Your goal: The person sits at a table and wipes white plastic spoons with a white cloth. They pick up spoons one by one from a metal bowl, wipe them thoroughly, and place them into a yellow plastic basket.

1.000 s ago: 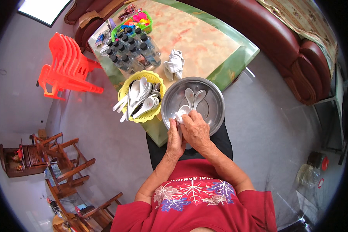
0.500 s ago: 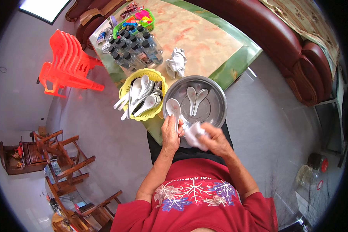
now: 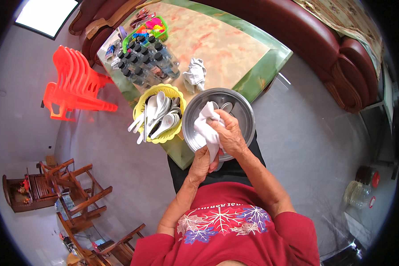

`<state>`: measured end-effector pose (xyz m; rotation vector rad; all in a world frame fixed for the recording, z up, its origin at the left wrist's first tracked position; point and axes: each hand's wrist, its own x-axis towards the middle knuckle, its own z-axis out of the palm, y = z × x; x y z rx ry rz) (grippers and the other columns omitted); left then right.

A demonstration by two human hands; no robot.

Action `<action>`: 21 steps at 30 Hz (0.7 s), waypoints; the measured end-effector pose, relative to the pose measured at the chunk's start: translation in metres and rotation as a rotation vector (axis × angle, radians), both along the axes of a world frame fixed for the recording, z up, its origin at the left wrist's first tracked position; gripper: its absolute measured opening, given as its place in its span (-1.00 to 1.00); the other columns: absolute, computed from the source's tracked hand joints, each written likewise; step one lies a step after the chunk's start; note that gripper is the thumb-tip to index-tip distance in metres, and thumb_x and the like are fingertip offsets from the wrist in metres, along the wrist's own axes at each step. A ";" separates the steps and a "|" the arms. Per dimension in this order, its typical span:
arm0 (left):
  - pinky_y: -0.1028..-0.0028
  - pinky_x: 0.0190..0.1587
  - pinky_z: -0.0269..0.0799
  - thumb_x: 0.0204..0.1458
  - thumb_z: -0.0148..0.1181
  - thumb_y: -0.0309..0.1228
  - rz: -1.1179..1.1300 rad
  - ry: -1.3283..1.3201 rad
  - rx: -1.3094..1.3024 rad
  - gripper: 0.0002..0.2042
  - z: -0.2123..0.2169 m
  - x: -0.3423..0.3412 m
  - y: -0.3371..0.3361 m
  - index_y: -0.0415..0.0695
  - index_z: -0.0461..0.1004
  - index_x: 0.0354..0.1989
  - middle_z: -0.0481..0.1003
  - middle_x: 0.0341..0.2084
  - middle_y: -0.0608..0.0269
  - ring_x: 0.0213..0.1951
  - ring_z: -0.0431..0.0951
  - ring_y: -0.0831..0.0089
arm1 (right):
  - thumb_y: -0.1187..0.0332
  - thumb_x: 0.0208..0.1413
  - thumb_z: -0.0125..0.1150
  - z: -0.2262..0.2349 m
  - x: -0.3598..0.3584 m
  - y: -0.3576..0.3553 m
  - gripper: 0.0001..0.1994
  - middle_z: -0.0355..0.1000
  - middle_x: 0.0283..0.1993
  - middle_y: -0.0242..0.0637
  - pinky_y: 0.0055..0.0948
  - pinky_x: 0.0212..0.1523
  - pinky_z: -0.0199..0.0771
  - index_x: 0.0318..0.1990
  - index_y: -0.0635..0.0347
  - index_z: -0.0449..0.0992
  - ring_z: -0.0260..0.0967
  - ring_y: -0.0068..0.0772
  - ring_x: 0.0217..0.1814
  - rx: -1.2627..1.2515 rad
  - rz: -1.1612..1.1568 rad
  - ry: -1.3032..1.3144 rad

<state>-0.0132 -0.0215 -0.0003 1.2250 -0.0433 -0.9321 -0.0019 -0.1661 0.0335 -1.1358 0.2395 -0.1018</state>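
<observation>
My right hand (image 3: 228, 133) is closed on a white cloth (image 3: 204, 124), which is wrapped over the bowl of a soup spoon. The spoon itself is covered by the cloth and my fingers. Below it, my left hand (image 3: 201, 165) grips the spoon's handle end. Both hands are over the near side of a round metal basin (image 3: 249, 122). Two white spoons (image 3: 226, 107) lie in the basin, partly hidden behind my right hand. Left of the basin, a yellow basket (image 3: 175, 91) holds several white spoons (image 3: 165, 126) and some dark-handled ones.
On the marble-topped table (image 3: 217, 40) stand several clear bottles (image 3: 148, 66) with black caps, a crumpled white cloth (image 3: 195, 74) and a green basket (image 3: 166, 33) of colourful items. Stacked red chairs (image 3: 75, 84) stand to the left. A dark red sofa (image 3: 297, 44) runs behind the table.
My right hand has moved up and left with the cloth, which now covers the spoon's bowl. My left hand has dropped slightly, still holding the spoon. The view has shifted a little.
</observation>
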 end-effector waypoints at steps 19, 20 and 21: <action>0.39 0.07 0.34 0.12 0.03 -0.25 0.483 0.436 -0.489 -0.63 -0.018 0.014 -0.010 -0.12 0.30 0.07 0.38 -0.02 0.28 0.00 0.40 0.39 | 0.58 -0.02 0.06 -0.032 -0.023 0.042 -0.56 0.19 0.09 0.14 -0.21 0.06 0.30 0.08 0.08 0.37 0.24 0.12 0.09 -0.875 -0.324 -0.281; 0.35 0.10 0.33 0.09 0.05 -0.17 0.482 0.395 -0.462 -0.56 -0.022 0.016 -0.007 -0.10 0.27 0.10 0.36 0.00 0.26 0.01 0.39 0.34 | 0.54 -0.04 0.11 -0.032 -0.029 0.046 -0.54 0.12 0.14 0.23 -0.16 0.10 0.27 0.09 0.01 0.38 0.19 0.21 0.13 -0.928 -0.296 -0.321; 0.34 0.07 0.35 0.10 0.04 -0.17 0.483 0.406 -0.481 -0.58 -0.025 0.017 -0.005 -0.10 0.28 0.09 0.38 -0.03 0.25 -0.01 0.41 0.34 | 0.54 -0.05 0.12 -0.032 -0.033 0.048 -0.55 0.11 0.16 0.25 -0.17 0.11 0.28 0.07 -0.01 0.40 0.19 0.21 0.14 -0.968 -0.274 -0.335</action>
